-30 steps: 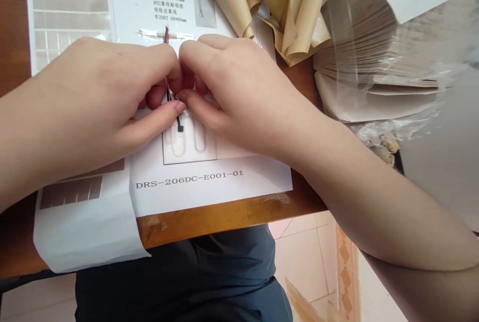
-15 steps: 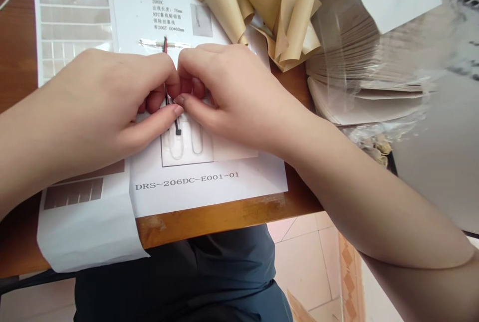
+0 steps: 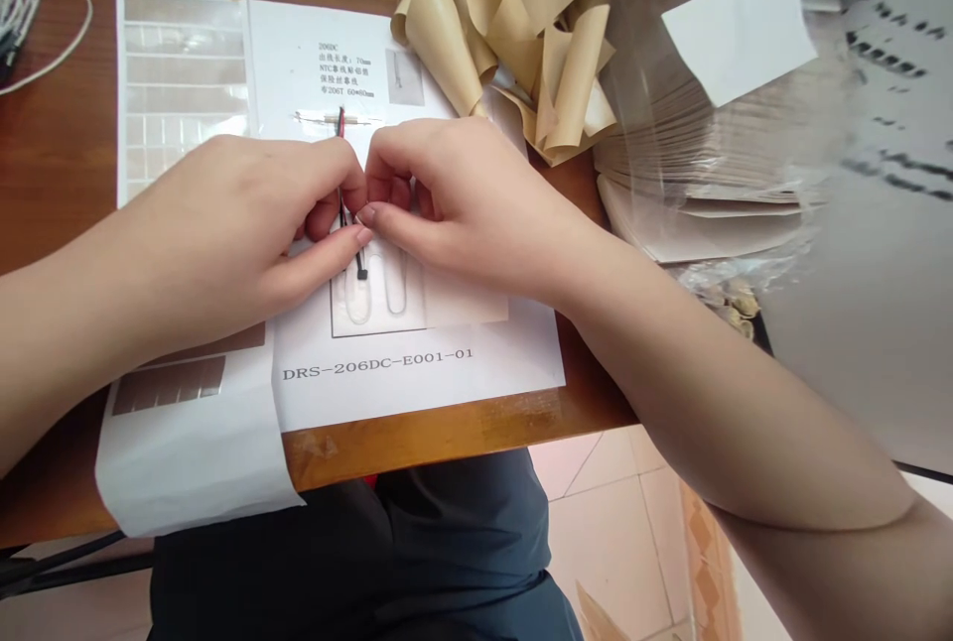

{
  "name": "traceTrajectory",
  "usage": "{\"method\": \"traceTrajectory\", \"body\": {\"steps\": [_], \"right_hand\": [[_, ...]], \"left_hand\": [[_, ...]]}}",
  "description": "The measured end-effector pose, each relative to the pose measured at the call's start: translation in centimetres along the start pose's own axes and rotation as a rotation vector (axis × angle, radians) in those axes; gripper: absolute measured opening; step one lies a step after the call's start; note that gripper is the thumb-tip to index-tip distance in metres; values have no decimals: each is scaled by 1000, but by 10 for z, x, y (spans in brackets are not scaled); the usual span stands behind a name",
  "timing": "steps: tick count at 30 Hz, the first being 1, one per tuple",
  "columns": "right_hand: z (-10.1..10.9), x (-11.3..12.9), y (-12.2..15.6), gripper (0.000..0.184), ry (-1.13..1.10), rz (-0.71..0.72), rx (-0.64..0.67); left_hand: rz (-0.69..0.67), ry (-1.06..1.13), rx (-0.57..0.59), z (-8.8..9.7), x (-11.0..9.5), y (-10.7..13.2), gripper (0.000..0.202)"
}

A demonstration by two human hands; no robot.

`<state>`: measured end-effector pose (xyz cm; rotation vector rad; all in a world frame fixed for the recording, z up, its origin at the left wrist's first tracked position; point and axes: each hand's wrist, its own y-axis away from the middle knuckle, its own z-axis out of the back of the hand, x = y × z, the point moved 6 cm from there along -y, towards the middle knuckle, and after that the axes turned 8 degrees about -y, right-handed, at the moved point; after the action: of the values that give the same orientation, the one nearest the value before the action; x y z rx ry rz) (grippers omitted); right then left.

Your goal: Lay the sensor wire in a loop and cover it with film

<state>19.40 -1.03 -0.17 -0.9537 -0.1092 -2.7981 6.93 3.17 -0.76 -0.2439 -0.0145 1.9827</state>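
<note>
Red-black wire (image 3: 349, 242) | L hand (image 3: 223, 224) pinching it | R hand (image 3: 462, 204) pinching it too | white spec sheet (image 3: 417, 383) beneath

We're reading "DRS-206DC-E001-01" (image 3: 376, 361) printed low on the white sheet (image 3: 417, 403), while "206DC" (image 3: 329, 46) and "70mm" are heading its small Chinese lines (image 3: 344, 75) near the top, ending "60*80mm".

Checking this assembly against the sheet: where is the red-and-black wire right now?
In the head view, the red-and-black wire runs down the middle of the printed sheet, passing between the left hand and right hand, with its black end just below their fingertips.
</note>
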Motion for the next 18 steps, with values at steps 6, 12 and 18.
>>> {"method": "traceTrajectory", "body": {"steps": [6, 12, 18], "right_hand": [[1, -4, 0, 11, -76, -10, -20], [0, -9, -2, 12, -149, 42, -46], [-1, -13, -3, 14, -183, 74, -61]], "left_hand": [[24, 9, 61, -2, 1, 1, 25], [30, -7, 69, -1, 1, 1, 18], [23, 8, 70, -1, 1, 1, 16]]}}
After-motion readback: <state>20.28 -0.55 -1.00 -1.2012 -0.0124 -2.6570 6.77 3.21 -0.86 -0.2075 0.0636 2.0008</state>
